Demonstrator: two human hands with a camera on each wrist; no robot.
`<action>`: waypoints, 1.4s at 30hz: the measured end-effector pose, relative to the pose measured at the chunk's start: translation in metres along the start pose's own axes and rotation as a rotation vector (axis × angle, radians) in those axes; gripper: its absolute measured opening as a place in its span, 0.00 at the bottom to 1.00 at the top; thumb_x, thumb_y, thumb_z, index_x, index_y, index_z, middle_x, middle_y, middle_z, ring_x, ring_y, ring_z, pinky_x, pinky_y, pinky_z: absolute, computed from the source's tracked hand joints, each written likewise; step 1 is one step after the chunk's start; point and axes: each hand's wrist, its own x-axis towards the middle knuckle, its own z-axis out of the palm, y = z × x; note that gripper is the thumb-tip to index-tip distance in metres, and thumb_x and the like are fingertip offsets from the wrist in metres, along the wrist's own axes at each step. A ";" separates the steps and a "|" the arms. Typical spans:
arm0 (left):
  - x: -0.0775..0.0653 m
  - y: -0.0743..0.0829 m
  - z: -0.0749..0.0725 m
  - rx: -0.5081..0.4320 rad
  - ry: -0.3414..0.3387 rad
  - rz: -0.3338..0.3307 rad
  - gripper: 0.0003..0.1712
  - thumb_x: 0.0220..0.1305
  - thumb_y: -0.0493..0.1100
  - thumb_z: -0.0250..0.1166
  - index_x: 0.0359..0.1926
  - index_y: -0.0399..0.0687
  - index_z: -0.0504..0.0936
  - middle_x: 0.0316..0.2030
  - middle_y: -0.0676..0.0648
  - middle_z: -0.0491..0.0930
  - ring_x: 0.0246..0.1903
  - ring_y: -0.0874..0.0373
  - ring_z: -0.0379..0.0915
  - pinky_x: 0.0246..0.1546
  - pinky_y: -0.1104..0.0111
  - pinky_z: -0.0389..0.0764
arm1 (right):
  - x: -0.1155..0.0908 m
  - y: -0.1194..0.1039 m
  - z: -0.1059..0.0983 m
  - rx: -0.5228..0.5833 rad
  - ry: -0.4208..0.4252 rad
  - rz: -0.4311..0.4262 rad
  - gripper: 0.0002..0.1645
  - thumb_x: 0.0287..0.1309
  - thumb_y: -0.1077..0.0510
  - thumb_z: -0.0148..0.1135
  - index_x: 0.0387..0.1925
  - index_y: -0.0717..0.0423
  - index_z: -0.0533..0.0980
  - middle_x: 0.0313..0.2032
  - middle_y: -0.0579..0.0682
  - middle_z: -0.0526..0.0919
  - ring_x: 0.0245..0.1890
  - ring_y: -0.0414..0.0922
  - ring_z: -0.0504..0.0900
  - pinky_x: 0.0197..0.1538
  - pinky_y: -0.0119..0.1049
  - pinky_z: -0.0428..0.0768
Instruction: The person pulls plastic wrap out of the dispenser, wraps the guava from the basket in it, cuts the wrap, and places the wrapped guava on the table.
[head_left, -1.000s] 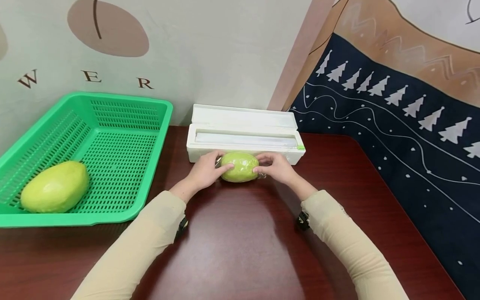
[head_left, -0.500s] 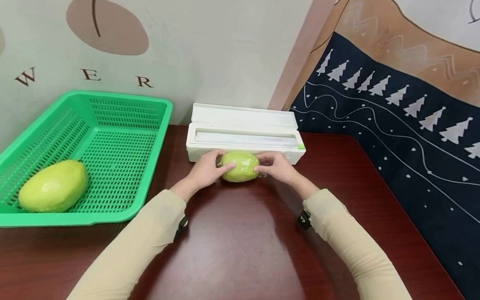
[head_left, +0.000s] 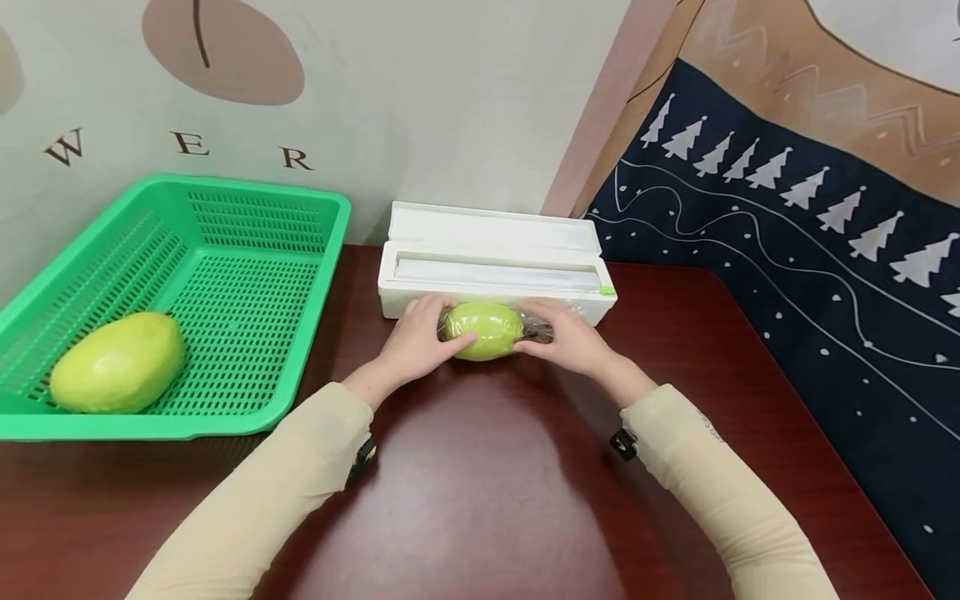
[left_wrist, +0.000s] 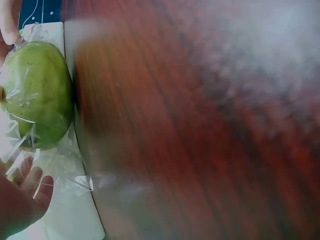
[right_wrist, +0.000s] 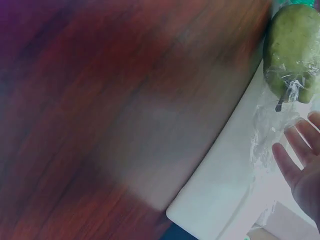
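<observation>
A yellow-green, oval, mango-like fruit, loosely covered in clear cling film, lies in front of a white cling film box. My left hand holds its left end, the thumb across the front and the fingers behind. At the right end, my right hand is spread, its thumb near the fruit and crumpled film showing between thumb and fingers. In the right wrist view its fingers are nearly straight beside the film. A dark stem shows under the film at that end.
A green plastic basket stands on the left with a second yellow-green fruit inside. The box lid is raised, with a film roll inside the box. A dark red table meets the printed wall cloth at the right.
My right hand has drawn outward to the right and its fingers have spread, so film shows between them and the fruit. My left hand stays at the fruit. The head view shifts slightly.
</observation>
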 end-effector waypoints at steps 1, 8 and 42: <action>0.000 0.000 0.000 0.005 0.000 -0.002 0.35 0.57 0.58 0.63 0.58 0.41 0.68 0.57 0.40 0.69 0.59 0.44 0.60 0.59 0.53 0.65 | -0.001 0.000 -0.001 -0.010 0.007 0.014 0.39 0.50 0.47 0.69 0.61 0.56 0.69 0.59 0.55 0.74 0.63 0.52 0.69 0.64 0.48 0.66; -0.003 -0.001 0.000 0.014 0.004 0.008 0.38 0.55 0.58 0.65 0.60 0.42 0.66 0.58 0.40 0.68 0.60 0.44 0.60 0.60 0.50 0.64 | -0.008 0.005 -0.009 0.047 0.041 0.034 0.32 0.52 0.50 0.67 0.57 0.60 0.73 0.56 0.57 0.78 0.60 0.53 0.72 0.63 0.48 0.68; 0.021 0.053 -0.014 -0.069 0.092 0.082 0.33 0.59 0.56 0.62 0.61 0.45 0.68 0.59 0.45 0.71 0.62 0.50 0.62 0.64 0.55 0.59 | -0.020 0.011 -0.028 -0.014 0.278 0.213 0.31 0.54 0.50 0.65 0.55 0.64 0.73 0.53 0.62 0.77 0.57 0.56 0.72 0.60 0.49 0.69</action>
